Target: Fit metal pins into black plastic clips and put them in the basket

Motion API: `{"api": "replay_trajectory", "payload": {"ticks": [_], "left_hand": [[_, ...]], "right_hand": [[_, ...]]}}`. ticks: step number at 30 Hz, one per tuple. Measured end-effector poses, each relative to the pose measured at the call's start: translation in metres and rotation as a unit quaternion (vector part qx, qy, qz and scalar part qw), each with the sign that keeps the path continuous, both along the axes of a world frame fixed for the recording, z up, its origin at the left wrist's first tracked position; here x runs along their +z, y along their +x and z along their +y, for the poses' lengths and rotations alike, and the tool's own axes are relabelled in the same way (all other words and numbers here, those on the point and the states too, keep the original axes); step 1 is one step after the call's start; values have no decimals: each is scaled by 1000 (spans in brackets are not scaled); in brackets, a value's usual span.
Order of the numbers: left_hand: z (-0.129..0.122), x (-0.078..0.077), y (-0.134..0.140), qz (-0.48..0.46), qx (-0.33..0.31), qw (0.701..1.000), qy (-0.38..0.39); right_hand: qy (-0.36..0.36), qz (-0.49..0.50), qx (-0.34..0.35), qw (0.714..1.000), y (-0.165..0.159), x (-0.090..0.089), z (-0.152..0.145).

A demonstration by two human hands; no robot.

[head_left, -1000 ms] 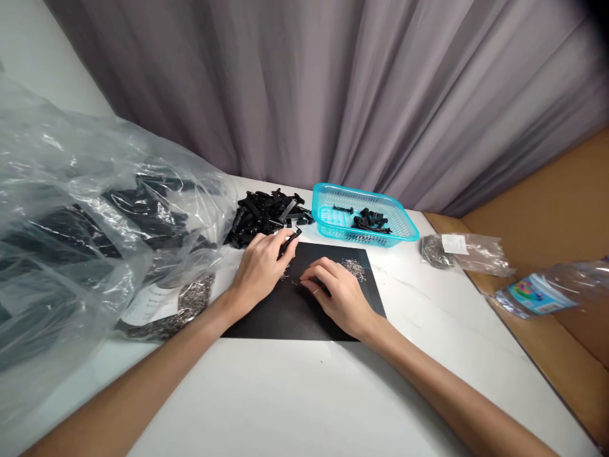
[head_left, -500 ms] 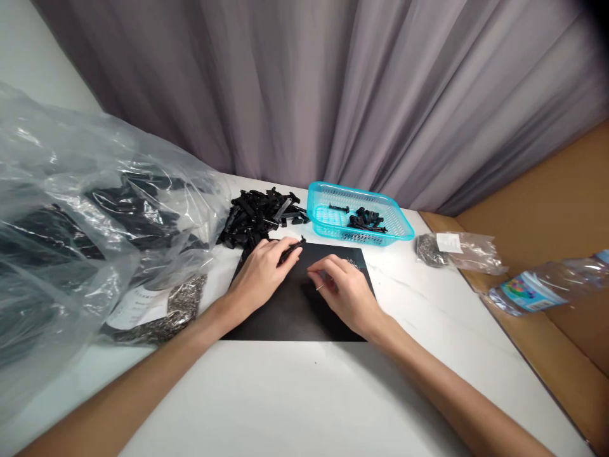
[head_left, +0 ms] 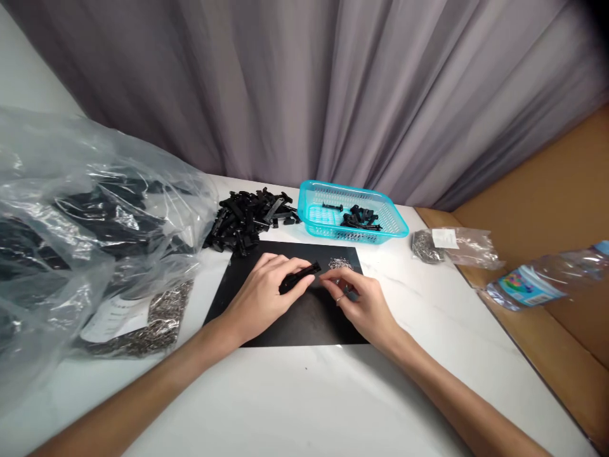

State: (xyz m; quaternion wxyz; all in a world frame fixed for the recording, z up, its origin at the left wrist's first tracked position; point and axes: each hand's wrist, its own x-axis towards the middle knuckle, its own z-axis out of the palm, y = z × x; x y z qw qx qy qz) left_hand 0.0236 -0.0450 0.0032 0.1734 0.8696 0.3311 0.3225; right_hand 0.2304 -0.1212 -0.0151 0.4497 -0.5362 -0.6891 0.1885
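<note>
My left hand (head_left: 266, 292) is closed around a slim black plastic part (head_left: 299, 276), whose far end sticks out past the thumb and fingertips. Just to its right, my right hand (head_left: 364, 301) pinches with thumb and forefinger close to that end; whatever it may hold is too small to make out. Both hands are above a black mat (head_left: 304, 327). Behind my right hand, a scatter of tiny silvery metal pieces (head_left: 340, 262) lies on the mat. A heap of similar black plastic parts (head_left: 250, 216) sits at the mat's far left corner.
A blue basket (head_left: 307, 222) with several black parts stands behind the mat. At left are a large clear bag (head_left: 109, 209) and a labelled bag of metal pieces (head_left: 166, 317). On the right lie a smaller bag (head_left: 428, 246) and a plastic bottle (head_left: 528, 289).
My left hand has brought the black part from near the heap toward the mat's middle. The right hand's fingertips are now close to its end. The view has shifted slightly.
</note>
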Motion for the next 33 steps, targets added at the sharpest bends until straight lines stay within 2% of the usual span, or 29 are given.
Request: {"api": "replay_trajectory", "payload": {"ticks": [3, 6, 10, 13, 16, 20, 33], "left_hand": [[-1, 4, 0, -28, -1, 998, -57], [-3, 9, 2, -46, -23, 987, -155], [-7, 10, 5, -85, -55, 955, -280], [-10, 10, 6, -113, -71, 933, -335], [-11, 14, 6, -115, -77, 928, -346], [-7, 18, 4, -103, -53, 929, -352], [-5, 6, 6, -111, -95, 941, -305]], "right_hand": [[-19, 34, -1, 999, -3, 2, -1], [-26, 54, -10, 998, -3, 4, -1], [-25, 95, -49, 994, -3, 7, 0], [-33, 141, -54, 988, -4, 6, 0], [-62, 182, -37, 981, -5, 4, 0], [-84, 188, -25, 978, -5, 1, 0], [-77, 167, 0, 983, 0, 0, 4]]}}
